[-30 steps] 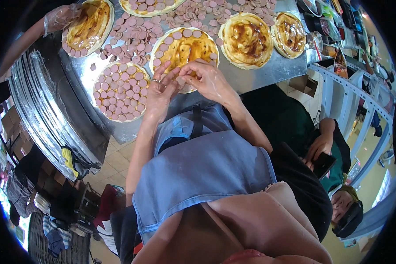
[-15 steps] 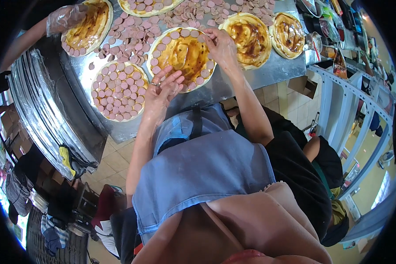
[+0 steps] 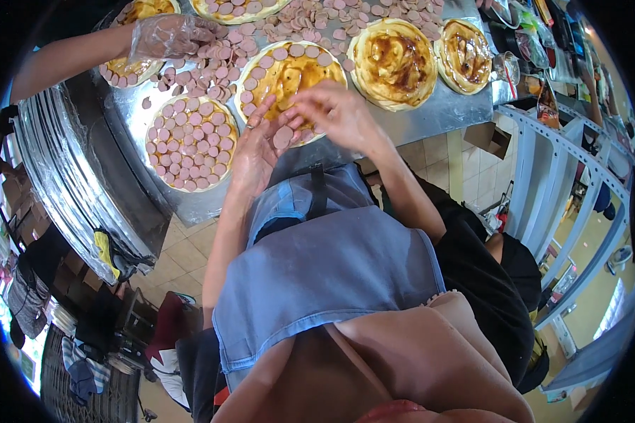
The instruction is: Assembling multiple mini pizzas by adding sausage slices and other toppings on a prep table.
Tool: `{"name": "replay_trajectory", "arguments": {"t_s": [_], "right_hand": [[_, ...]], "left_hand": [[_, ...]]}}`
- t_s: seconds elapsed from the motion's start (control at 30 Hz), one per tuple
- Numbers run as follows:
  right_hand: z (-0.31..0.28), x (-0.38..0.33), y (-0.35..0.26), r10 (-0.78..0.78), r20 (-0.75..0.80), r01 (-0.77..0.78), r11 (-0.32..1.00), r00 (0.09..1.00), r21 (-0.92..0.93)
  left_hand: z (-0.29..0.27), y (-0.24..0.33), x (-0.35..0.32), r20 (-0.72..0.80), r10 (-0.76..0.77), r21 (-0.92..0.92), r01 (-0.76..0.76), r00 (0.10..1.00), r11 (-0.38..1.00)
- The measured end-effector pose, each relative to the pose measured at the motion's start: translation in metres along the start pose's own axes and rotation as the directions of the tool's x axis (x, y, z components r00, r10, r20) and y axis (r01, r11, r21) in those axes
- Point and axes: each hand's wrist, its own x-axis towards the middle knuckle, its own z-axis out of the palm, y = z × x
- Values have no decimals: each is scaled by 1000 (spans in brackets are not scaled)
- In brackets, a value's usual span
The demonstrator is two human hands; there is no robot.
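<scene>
The sausage slices (image 3: 283,136) in hand are thin pink rounds, held as a small stack between the two hands, just over the near rim of the sauced pizza base (image 3: 289,77). The left hand (image 3: 255,149) cups them with palm up and fingers loosely curled; the right hand (image 3: 335,113) has its fingers pinched on a slice at the stack. Such slices look light, soft and a little slick, likely to cling to one another, so they are best peeled off one by one by the edge with the fingertips, not squeezed. The base under them carries a ring of slices round its edge and bare orange sauce in the middle; it looks soft and floppy.

To its left lies a base fully covered with slices (image 3: 188,143). To the right lie two sauced bases (image 3: 394,62) with no slices. Loose slices (image 3: 212,67) are heaped on the metal table (image 3: 430,113) beyond. At the far left another person's gloved hand (image 3: 169,35) rests on that heap, beside a further base. A white rack (image 3: 543,176) stands to the right.
</scene>
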Motion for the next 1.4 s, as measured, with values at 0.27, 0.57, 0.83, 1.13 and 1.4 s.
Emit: {"name": "replay_trajectory", "arguments": {"t_s": [0.27, 0.57, 0.83, 1.13, 1.4], "right_hand": [[19, -26, -1, 0, 76, 8, 994, 997, -112], [5, -25, 9, 71, 241, -63, 997, 968, -39], [-20, -1, 52, 196, -161, -173, 974, 967, 148], [-20, 21, 71, 23, -362, -124, 958, 932, -258], [-22, 10, 73, -120, -396, -64, 904, 910, -422]], "left_hand": [[-5, -7, 1, 11, -96, 67, 95, 995, 993], [-2, -17, 0, 81, -132, 156, 118, 988, 981], [5, -13, 2, 63, -119, 139, 109, 991, 984], [10, -9, -1, 60, -114, 197, 100, 992, 975], [9, -5, -2, 38, -93, 186, 84, 995, 979]]}}
